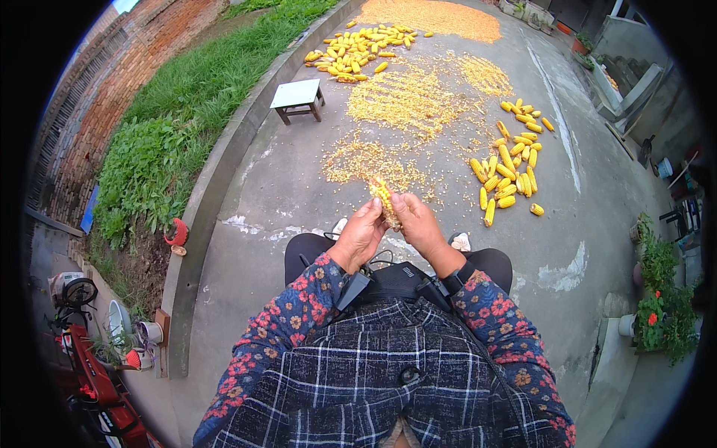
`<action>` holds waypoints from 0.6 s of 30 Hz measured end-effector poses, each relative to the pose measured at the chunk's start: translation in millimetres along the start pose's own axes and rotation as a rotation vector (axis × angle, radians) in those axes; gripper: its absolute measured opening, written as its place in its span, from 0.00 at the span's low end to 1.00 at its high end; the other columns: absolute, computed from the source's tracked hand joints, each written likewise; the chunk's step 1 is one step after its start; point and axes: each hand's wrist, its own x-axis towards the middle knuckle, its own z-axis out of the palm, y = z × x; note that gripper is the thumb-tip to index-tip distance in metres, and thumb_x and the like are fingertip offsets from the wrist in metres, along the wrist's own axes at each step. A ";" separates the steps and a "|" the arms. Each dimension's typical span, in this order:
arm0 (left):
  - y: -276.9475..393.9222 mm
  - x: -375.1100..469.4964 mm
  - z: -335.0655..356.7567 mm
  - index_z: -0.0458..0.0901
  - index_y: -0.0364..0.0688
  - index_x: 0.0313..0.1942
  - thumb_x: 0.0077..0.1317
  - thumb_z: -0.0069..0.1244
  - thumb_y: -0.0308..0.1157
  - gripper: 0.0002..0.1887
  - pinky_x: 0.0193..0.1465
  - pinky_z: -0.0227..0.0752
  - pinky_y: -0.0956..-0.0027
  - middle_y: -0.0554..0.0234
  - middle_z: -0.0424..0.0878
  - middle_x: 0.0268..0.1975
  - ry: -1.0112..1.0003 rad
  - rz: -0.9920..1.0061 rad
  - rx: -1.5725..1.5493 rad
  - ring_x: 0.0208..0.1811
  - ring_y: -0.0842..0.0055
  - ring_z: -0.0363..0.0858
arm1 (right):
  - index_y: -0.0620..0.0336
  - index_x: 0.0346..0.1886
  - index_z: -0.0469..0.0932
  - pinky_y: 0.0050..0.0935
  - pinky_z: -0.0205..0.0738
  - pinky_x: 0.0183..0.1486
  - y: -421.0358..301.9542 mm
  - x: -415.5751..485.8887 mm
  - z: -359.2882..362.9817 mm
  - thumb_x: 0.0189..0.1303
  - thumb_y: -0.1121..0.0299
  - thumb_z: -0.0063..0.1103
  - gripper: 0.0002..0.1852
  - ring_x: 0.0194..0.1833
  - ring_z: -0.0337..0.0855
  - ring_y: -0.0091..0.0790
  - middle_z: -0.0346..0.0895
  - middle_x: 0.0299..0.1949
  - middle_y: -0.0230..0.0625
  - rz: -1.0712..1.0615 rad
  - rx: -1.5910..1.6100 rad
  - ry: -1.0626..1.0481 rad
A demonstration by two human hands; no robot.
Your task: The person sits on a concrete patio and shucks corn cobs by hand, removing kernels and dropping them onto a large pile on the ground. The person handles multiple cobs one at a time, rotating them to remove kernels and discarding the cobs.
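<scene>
A partly shelled ear of corn (382,196) is held upright between my two hands, with yellow kernels on its upper part and bare cob near its lower end. My left hand (359,231) grips it from the left side. On the other side, my right hand (419,224) closes around it, the thumb lying against the kernels. Just beyond the hands, loose corn kernels (369,162) lie scattered on the concrete. Whole yellow ears of corn (507,168) lie in a loose group to the right.
A small stool (297,94) stands at the upper left, near another pile of corn ears (364,47). Farther off lies a broad spread of orange kernels (437,18). A concrete curb (224,143) borders the grass on the left; potted plants (661,297) stand at the right.
</scene>
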 end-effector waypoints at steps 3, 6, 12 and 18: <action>-1.7 0.0 -0.2 0.71 0.37 0.59 0.78 0.35 0.39 0.18 0.64 0.66 0.66 0.61 0.78 0.55 0.002 0.011 -0.007 0.57 0.74 0.76 | 0.64 0.37 0.77 0.29 0.69 0.29 7.0 3.3 2.9 0.73 0.57 0.48 0.18 0.25 0.73 0.25 0.74 0.22 0.33 0.002 -0.190 0.106; -5.2 1.1 3.9 0.72 0.36 0.57 0.78 0.35 0.40 0.19 0.64 0.67 0.66 0.59 0.78 0.54 0.026 0.042 -0.028 0.56 0.75 0.76 | 0.61 0.33 0.75 0.24 0.64 0.26 9.1 2.5 6.5 0.74 0.59 0.48 0.17 0.25 0.68 0.16 0.70 0.22 0.26 -0.081 -0.138 0.187; -3.8 2.7 1.9 0.72 0.36 0.58 0.78 0.35 0.40 0.19 0.64 0.67 0.66 0.60 0.78 0.54 0.029 0.028 -0.037 0.56 0.74 0.76 | 0.65 0.40 0.79 0.29 0.72 0.32 -1.8 -1.0 6.5 0.72 0.60 0.51 0.16 0.29 0.76 0.24 0.80 0.26 0.38 -0.003 0.026 0.136; -5.5 3.5 -1.9 0.71 0.36 0.59 0.78 0.35 0.40 0.19 0.63 0.68 0.65 0.59 0.78 0.56 0.034 0.017 0.077 0.56 0.73 0.76 | 0.65 0.38 0.78 0.31 0.71 0.31 7.3 2.3 2.0 0.71 0.56 0.53 0.18 0.28 0.75 0.24 0.78 0.24 0.36 0.005 -0.230 0.096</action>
